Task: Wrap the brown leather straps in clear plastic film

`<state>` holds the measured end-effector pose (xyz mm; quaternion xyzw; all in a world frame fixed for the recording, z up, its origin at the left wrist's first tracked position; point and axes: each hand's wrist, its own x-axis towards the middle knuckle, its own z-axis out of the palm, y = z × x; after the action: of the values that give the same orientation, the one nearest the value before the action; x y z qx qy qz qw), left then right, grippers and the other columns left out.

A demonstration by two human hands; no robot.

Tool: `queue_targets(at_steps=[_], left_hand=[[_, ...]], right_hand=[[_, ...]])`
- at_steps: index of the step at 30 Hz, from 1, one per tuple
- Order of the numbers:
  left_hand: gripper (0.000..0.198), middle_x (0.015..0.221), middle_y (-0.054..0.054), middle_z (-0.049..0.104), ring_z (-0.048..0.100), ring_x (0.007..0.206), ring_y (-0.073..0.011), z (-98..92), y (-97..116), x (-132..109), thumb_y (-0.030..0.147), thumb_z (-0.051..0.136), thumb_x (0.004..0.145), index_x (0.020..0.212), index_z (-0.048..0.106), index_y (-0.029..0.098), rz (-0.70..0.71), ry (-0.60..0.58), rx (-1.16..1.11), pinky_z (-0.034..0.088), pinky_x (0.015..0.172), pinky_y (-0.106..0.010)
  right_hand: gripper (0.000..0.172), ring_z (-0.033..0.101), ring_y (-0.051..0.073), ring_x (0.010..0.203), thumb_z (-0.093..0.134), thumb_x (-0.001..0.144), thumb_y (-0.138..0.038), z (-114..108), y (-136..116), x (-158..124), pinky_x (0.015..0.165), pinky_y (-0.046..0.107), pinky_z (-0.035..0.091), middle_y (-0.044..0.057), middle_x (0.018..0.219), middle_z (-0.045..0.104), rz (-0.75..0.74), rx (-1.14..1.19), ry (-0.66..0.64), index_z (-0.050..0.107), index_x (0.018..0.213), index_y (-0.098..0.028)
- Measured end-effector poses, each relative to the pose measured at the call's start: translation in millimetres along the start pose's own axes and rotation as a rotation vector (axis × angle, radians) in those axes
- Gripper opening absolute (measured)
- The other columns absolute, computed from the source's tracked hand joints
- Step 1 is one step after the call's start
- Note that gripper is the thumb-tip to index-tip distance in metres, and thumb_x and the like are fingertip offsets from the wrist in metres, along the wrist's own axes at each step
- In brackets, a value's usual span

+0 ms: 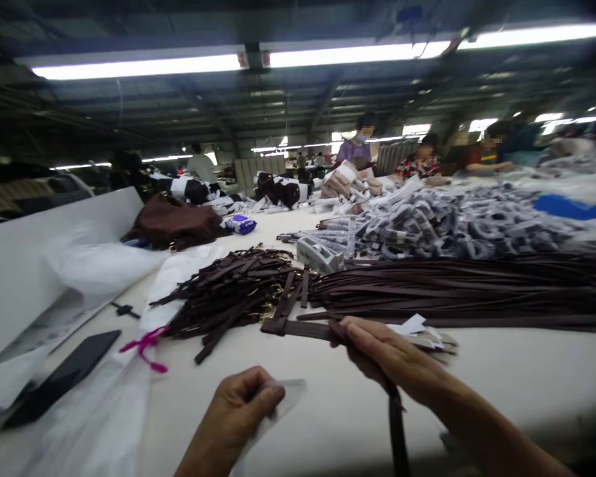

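My left hand (pixel 243 411) is closed, pinching a clear plastic sleeve (pixel 292 392) between thumb and fingers above the white table. To its right, my right hand (pixel 377 348) grips a dark brown leather strap (pixel 305 329). One end of the strap points left, toward a heap of short brown straps (pixel 228 288) with gold-coloured hardware. Its other part hangs down below my right hand toward the bottom edge of the view. Behind that hand lies a long bundle of brown straps (pixel 457 288). White paper scraps (pixel 412 326) show just past my right hand.
A tape dispenser (pixel 320 255) stands mid-table before a large pile of plastic-wrapped straps (pixel 437 218). On the left are a black phone (pixel 67 374), a pink tie (pixel 149 348), plastic sheeting (pixel 97 265) and a brown bag (pixel 179 222). Several people work across the table.
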<state>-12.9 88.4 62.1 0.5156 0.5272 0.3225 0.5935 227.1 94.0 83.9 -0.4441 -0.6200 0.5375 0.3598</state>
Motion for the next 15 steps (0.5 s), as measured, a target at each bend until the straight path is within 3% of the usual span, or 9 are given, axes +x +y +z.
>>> queue_targets(at_steps=[4,7,12,15], left_hand=[[0.039,0.044,0.005,0.044,0.028,0.042,-0.0047,2.4,-8.6,-7.2,0.047,0.071,0.061,0.056,0.053,0.013,-0.016,-0.001,-0.110,0.017,0.044,-0.019],[0.038,0.047,0.002,0.051,0.034,0.043,-0.0055,3.7,-13.4,-9.6,0.045,0.073,0.060,0.055,0.054,0.013,-0.020,0.001,-0.202,0.019,0.044,-0.019],[0.036,0.050,0.002,0.052,0.037,0.046,-0.0053,1.3,-19.0,-11.7,0.043,0.077,0.057,0.059,0.056,0.013,-0.032,0.012,-0.302,0.023,0.046,-0.018],[0.033,0.054,0.002,0.054,0.043,0.050,-0.0065,0.2,-23.3,-11.6,0.041,0.077,0.060,0.064,0.059,0.013,-0.026,0.017,-0.289,0.029,0.048,-0.017]], right_hand=[[0.033,0.038,0.008,0.049,0.045,0.088,-0.047,-22.8,9.3,-24.6,0.044,0.020,0.028,-0.003,0.057,0.044,0.037,-0.157,-0.140,0.059,0.088,-0.018],[0.031,0.045,0.012,0.053,0.047,0.088,-0.045,-32.3,9.7,-38.3,0.047,0.024,0.033,0.000,0.061,0.051,0.008,-0.249,-0.138,0.062,0.098,-0.021],[0.023,0.054,0.016,0.058,0.052,0.085,-0.041,-45.8,11.5,-53.2,0.055,0.029,0.042,0.005,0.063,0.059,0.040,-0.376,-0.097,0.068,0.091,-0.026],[0.025,0.056,0.016,0.055,0.055,0.082,-0.045,-48.1,21.0,-59.7,0.053,0.028,0.045,0.006,0.065,0.061,0.067,-0.388,-0.091,0.069,0.091,-0.027]])
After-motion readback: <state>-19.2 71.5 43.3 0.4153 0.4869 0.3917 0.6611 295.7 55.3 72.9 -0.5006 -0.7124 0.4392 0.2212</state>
